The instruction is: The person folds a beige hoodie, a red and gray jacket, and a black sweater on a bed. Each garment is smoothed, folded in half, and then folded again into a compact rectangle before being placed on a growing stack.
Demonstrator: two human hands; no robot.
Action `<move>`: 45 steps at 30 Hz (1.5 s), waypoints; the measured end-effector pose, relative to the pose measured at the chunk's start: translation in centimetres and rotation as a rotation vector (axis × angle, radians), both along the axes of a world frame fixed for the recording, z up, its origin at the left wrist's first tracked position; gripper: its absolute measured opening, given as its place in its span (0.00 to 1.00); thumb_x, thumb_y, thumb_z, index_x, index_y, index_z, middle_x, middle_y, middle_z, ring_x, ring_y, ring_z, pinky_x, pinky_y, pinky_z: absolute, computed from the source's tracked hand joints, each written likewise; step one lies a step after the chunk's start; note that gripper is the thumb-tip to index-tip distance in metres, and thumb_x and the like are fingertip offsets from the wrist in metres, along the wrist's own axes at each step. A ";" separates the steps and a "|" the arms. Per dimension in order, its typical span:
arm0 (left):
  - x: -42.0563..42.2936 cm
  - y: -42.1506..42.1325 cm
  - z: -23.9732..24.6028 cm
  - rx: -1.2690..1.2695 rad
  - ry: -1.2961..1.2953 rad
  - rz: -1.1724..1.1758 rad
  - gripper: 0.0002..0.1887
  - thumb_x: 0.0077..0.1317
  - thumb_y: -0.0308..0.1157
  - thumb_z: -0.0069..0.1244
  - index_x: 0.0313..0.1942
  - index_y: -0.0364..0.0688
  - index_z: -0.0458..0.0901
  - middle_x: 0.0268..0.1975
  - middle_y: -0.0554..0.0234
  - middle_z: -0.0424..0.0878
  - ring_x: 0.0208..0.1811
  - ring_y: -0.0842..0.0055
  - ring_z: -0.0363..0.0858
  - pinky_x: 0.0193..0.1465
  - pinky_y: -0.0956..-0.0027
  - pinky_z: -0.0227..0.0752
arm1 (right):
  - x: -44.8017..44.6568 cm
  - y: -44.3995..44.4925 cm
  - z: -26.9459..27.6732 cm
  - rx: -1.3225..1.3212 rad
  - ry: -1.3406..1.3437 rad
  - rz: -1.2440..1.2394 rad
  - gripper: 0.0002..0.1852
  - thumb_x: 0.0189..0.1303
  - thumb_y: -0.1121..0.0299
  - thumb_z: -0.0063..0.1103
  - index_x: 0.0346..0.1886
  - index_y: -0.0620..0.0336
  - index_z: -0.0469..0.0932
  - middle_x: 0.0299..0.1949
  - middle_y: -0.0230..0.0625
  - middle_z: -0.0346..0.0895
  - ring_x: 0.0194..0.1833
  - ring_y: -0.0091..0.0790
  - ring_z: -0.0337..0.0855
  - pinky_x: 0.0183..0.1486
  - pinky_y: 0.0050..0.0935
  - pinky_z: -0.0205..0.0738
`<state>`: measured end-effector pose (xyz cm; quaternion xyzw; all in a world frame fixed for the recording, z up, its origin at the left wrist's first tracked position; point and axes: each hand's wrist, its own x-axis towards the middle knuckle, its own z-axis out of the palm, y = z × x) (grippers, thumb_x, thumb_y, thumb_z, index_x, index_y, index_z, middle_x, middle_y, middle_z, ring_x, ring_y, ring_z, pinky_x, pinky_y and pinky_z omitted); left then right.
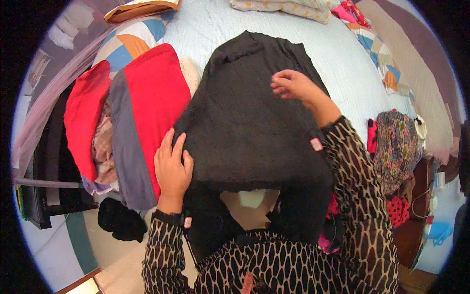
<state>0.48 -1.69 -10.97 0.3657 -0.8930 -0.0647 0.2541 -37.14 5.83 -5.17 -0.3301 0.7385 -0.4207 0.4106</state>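
Observation:
A black garment lies spread out before me, over the near edge of the bed, its narrower end pointing away. My left hand rests at its left edge, fingers apart, beside a red and grey cloth. Above the right half of the black fabric is my right hand, its fingers loosely curled. I see nothing held in it; whether the fingertips touch the cloth is hard to tell. Both my wrists wear dark bands with small tags.
The bed has a pale ribbed cover. More red fabric lies at the left, above a black cloth heap lower down. A floral garment sits at the right edge. A folded quilt and a patchwork cloth lie farther back.

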 end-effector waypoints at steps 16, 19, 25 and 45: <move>-0.2 -1.5 -0.6 0.096 0.148 -0.031 0.20 0.55 0.29 0.49 0.50 0.41 0.78 0.59 0.49 0.74 0.61 0.56 0.71 0.61 0.57 0.61 | 7.4 -27.0 -6.2 -0.548 -0.215 0.289 0.25 0.65 0.52 0.53 0.62 0.52 0.70 0.62 0.35 0.67 0.62 0.39 0.66 0.56 0.41 0.71; -0.3 -1.3 -0.7 0.064 0.172 -0.027 0.19 0.55 0.28 0.50 0.50 0.41 0.78 0.59 0.50 0.74 0.61 0.56 0.72 0.61 0.57 0.62 | 8.2 -25.4 -5.5 -0.379 0.053 0.394 0.25 0.64 0.52 0.54 0.61 0.52 0.72 0.57 0.32 0.73 0.59 0.35 0.70 0.54 0.36 0.72; -0.5 -0.9 -1.1 -0.014 0.165 -0.019 0.18 0.59 0.30 0.50 0.51 0.41 0.79 0.58 0.53 0.75 0.59 0.58 0.73 0.59 0.59 0.65 | 0.8 -5.0 -3.7 -0.256 0.087 0.198 0.22 0.67 0.57 0.52 0.60 0.57 0.72 0.56 0.34 0.76 0.56 0.30 0.76 0.55 0.30 0.71; 2.8 7.1 -2.3 0.980 0.901 0.433 0.27 0.62 0.47 0.57 0.49 0.35 0.68 0.46 0.57 0.73 0.48 0.73 0.72 0.55 0.69 0.65 | 3.0 33.0 -12.5 -0.140 -0.353 -0.862 0.27 0.53 0.44 0.66 0.50 0.50 0.74 0.45 0.28 0.76 0.46 0.29 0.73 0.49 0.34 0.65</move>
